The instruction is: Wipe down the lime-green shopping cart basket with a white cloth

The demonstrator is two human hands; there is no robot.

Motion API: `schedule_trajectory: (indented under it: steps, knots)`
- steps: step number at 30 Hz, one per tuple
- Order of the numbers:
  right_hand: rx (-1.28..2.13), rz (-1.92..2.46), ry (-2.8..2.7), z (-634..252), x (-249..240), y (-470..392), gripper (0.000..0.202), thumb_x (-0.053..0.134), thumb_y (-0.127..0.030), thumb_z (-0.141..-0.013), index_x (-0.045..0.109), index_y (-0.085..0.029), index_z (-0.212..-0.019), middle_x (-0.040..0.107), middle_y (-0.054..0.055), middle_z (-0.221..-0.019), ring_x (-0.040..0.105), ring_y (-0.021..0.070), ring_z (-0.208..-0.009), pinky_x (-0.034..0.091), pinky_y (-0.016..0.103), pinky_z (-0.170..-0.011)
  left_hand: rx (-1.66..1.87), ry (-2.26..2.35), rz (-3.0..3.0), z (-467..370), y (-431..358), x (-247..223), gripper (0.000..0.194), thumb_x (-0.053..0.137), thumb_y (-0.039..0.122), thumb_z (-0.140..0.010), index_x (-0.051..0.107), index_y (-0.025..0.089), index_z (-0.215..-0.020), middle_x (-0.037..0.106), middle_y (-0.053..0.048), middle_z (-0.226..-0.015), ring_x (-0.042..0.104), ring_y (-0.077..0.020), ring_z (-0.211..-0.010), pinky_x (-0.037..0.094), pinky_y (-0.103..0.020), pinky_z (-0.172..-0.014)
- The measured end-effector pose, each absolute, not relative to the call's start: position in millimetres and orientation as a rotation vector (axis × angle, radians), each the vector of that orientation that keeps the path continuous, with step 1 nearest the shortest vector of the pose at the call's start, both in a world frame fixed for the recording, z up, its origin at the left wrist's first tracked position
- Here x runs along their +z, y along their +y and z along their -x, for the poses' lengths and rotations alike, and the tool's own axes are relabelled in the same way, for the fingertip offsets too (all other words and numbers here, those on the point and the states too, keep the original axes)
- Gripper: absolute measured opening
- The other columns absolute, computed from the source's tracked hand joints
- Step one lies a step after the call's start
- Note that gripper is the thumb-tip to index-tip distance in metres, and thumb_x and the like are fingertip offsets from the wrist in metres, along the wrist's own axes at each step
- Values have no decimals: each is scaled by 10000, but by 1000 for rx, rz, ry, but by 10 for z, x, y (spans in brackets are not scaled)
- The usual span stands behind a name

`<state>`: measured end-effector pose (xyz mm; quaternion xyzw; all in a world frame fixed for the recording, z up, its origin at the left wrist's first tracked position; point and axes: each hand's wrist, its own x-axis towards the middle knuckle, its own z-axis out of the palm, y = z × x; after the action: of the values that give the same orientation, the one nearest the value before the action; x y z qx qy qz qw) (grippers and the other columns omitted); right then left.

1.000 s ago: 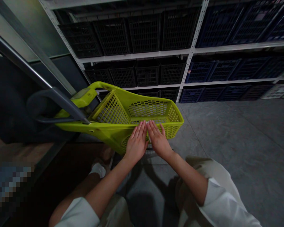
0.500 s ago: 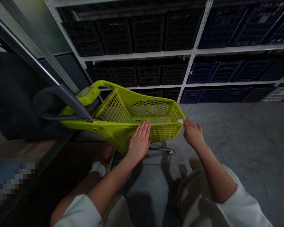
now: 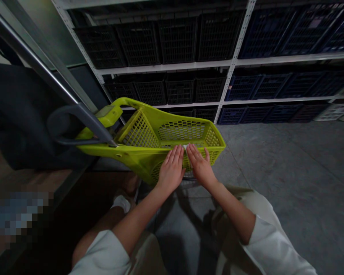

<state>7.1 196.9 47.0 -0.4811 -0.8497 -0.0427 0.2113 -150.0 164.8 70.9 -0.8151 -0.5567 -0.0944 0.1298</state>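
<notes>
A lime-green plastic shopping cart [image 3: 137, 156] stands in front of me, its long near rim running across the view. My left hand [image 3: 171, 170] rests on that rim with straight fingers, holding nothing. Right beside it, my right hand [image 3: 199, 164] presses a small white wipe [image 3: 185, 147] onto the rim. Only a bit of the wipe shows past the fingertips; the rest is hidden under them. Inside the cart, a slatted panel [image 3: 140, 131] slants at the left end.
Behind the cart, white metal shelving [image 3: 232, 72] holds rows of black crates [image 3: 177, 40] and blue crates [image 3: 243, 86]. A metal pole [image 3: 37, 53] and a grey looped handle [image 3: 83, 122] are at left. Grey concrete floor [image 3: 289, 164] extends to the right.
My right hand has slid left along the rim with the wipe, from the cart's far right corner to beside my left hand. My left hand stays on the rim.
</notes>
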Motion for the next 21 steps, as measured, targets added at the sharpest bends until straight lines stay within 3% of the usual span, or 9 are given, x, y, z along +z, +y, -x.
schedule_trajectory:
  steps: [3, 8, 11, 15, 21]
  knots:
    - [-140, 1433, -2283, -371, 409, 2006, 805, 348, 21, -754, 311, -133, -1544, 355, 104, -1604, 262, 192, -1511, 66, 578, -1226, -255, -1610, 2385, 1525, 1637, 740, 756, 528, 296, -920, 223, 7, -1549, 221, -173, -1650, 168, -268, -1544, 171, -412, -1273]
    - [-102, 1746, -2040, -948, 296, 2113, 803, 395, -27, -731, 353, -144, -1524, 399, 117, -1581, 298, 236, -1498, 188, 611, -1193, -255, -1611, 2410, 1546, 1622, 766, 776, 541, 312, -921, 208, 7, -1552, 219, -176, -1650, 178, -273, -1541, 170, -415, -1273]
    - [-100, 1858, -1911, -874, 272, 2111, 785, 376, -43, -751, 347, -155, -1527, 402, 126, -1578, 314, 244, -1491, 152, 658, -1180, -275, -1611, 2413, 1540, 1618, 765, 789, 546, 319, -917, 200, 4, -1553, 201, -175, -1655, 165, -276, -1544, 172, -417, -1272]
    - [-58, 1694, -1970, -261, 338, 1978, 837, 371, -24, -720, 314, -155, -1545, 379, 138, -1589, 332, 219, -1481, 51, 640, -1194, -313, -1607, 2411, 1529, 1620, 759, 778, 539, 299, -906, 210, 7, -1548, 201, -177, -1655, 158, -274, -1545, 193, -427, -1267]
    - [31, 1372, -2247, 140, 472, 1864, 844, 379, -13, -712, 311, -135, -1545, 343, 121, -1611, 251, 178, -1513, 88, 524, -1222, -311, -1626, 2413, 1530, 1620, 773, 743, 523, 283, -905, 245, 9, -1537, 238, -177, -1644, 178, -279, -1540, 197, -430, -1266]
